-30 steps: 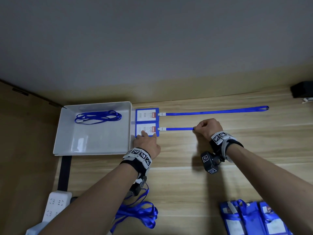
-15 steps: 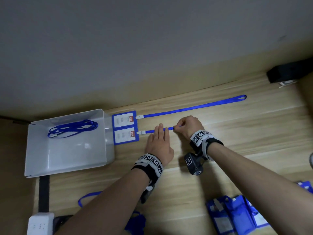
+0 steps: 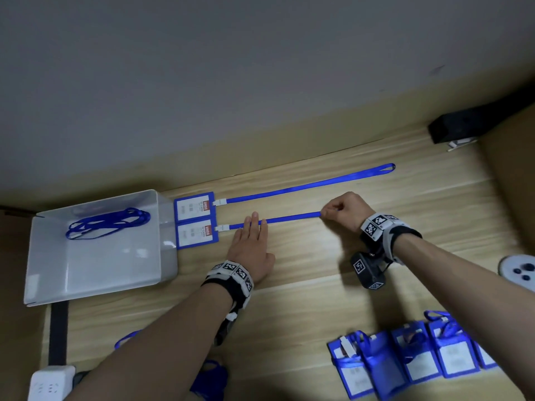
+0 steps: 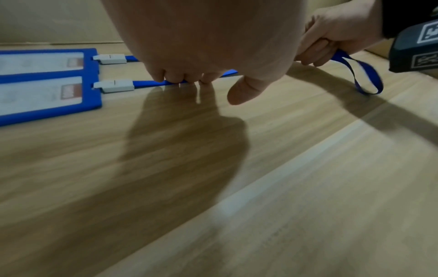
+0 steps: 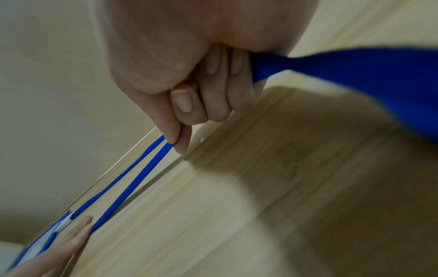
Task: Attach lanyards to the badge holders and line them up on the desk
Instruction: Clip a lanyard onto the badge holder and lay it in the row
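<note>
Two blue badge holders lie side by side by the tray: the far one [image 3: 194, 206] with its lanyard [image 3: 307, 185] stretched straight to the right, the near one [image 3: 197, 233] with a second blue lanyard [image 3: 292, 218]. My left hand [image 3: 252, 235] lies flat, its straight fingers pressing this near lanyard onto the desk just right of the white clip [image 4: 113, 85]. My right hand [image 3: 344, 212] pinches the same lanyard between thumb and forefinger further right; the end loop [image 4: 365, 75] hangs out behind the fist. The strap [image 5: 140, 183] runs taut between the hands.
A white tray [image 3: 95, 270] at left holds a coiled blue lanyard [image 3: 107, 222]. Several more badge holders [image 3: 405, 360] lie at the near right, loose lanyards [image 3: 208, 377] near the bottom edge. A power strip [image 3: 49, 383] sits bottom left, a black object [image 3: 474, 123] at the far right.
My right hand has slid right along the near lanyard, drawing it out straight. My left hand left the badge holder and now presses the strap near the clip.
</note>
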The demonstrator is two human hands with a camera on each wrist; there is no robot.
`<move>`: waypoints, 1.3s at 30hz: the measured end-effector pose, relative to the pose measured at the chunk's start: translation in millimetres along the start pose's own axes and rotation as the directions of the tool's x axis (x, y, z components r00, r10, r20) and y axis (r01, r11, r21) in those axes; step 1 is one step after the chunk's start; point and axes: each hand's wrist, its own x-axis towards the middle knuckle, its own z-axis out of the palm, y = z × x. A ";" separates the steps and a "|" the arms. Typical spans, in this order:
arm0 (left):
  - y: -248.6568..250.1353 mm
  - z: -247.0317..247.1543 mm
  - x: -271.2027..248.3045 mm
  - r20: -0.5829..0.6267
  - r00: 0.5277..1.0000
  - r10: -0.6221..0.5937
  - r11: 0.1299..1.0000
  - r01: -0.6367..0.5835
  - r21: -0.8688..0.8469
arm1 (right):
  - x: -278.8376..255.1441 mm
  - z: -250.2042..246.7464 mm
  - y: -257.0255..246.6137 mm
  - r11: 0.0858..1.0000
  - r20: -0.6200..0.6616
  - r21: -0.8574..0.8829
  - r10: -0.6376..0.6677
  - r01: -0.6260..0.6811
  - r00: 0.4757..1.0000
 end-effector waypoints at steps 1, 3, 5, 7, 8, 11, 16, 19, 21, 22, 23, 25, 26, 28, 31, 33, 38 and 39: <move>0.3 -1.7 -0.1 0.009 1.000 -0.005 1.000 0.006 -0.010 | -0.9 -6.2 3.1 1.000 -0.007 0.000 0.001 -0.001 1.000; 1.8 -4.4 0.6 0.030 0.999 -0.022 0.999 0.023 -0.033 | -2.4 -17.5 9.4 1.000 -0.036 -0.009 0.003 -0.004 0.999; 2.6 -6.2 1.6 0.046 0.998 -0.035 0.998 0.038 -0.055 | -3.2 -27.0 16.0 0.999 -0.082 -0.026 0.022 -0.024 0.996; 2.4 -6.9 2.2 0.047 0.998 -0.038 0.996 0.042 -0.073 | -4.3 -34.6 24.3 0.998 -0.123 -0.032 0.051 -0.056 0.991; 2.1 -6.9 2.1 0.045 0.998 -0.039 0.996 0.042 -0.083 | -5.0 -37.3 28.7 0.997 -0.140 -0.031 0.070 -0.075 0.988; 1.5 -5.2 1.7 0.036 0.998 -0.044 0.994 0.048 -0.097 | -8.7 -40.2 38.0 0.988 -0.186 -0.027 0.144 -0.152 0.972; 7.1 -8.3 1.6 0.008 0.997 -0.081 0.986 0.081 -0.146 | -10.4 -39.2 36.9 0.975 -0.216 -0.008 0.216 -0.223 0.952; 21.2 -10.1 4.2 -0.059 0.989 -0.139 0.963 0.121 -0.242 | -8.4 -41.9 37.9 0.972 -0.198 -0.009 0.227 -0.233 0.954; 36.6 -10.2 6.8 -0.128 0.983 -0.132 0.960 0.095 -0.262 | -7.9 -41.9 36.7 0.972 -0.188 -0.019 0.227 -0.235 0.956; 48.3 -10.6 9.9 -0.157 0.983 -0.096 0.967 0.054 -0.248 | -7.7 -42.6 36.8 0.971 -0.186 -0.024 0.228 -0.236 0.956; 61.4 -11.5 13.4 -0.175 0.984 -0.042 0.975 0.002 -0.222 | -7.4 -43.0 36.8 0.970 -0.182 -0.029 0.231 -0.240 0.956; 91.0 -14.5 21.9 -0.173 0.982 0.072 0.984 -0.099 -0.151 | -6.5 -42.6 37.7 0.969 -0.177 -0.043 0.231 -0.242 0.957; 106.0 -15.8 25.8 -0.157 0.981 0.111 0.984 -0.130 -0.118 | -6.3 -42.5 38.3 0.969 -0.178 -0.047 0.229 -0.241 0.957; 130.3 -16.3 32.5 -0.117 0.983 0.143 0.986 -0.152 -0.071 | -6.2 -42.4 39.3 0.970 -0.184 -0.048 0.226 -0.238 0.957; 145.6 -10.9 37.3 -0.068 0.991 0.111 0.992 -0.115 -0.060 | -6.2 -42.0 40.9 0.971 -0.186 -0.049 0.221 -0.233 0.957; 144.3 -9.5 37.0 -0.060 0.992 0.112 0.992 -0.115 -0.044 | -5.1 -41.6 42.5 0.971 -0.185 -0.042 0.222 -0.234 0.957; 137.4 -14.0 37.5 -0.044 0.988 0.149 0.987 -0.151 -0.052 | -6.2 -52.9 58.2 0.984 -0.166 0.072 0.174 -0.164 0.971; 137.5 -14.3 37.4 -0.042 0.988 0.148 0.987 -0.150 -0.055 | -8.0 -58.7 64.7 0.984 -0.169 0.105 0.162 -0.145 0.972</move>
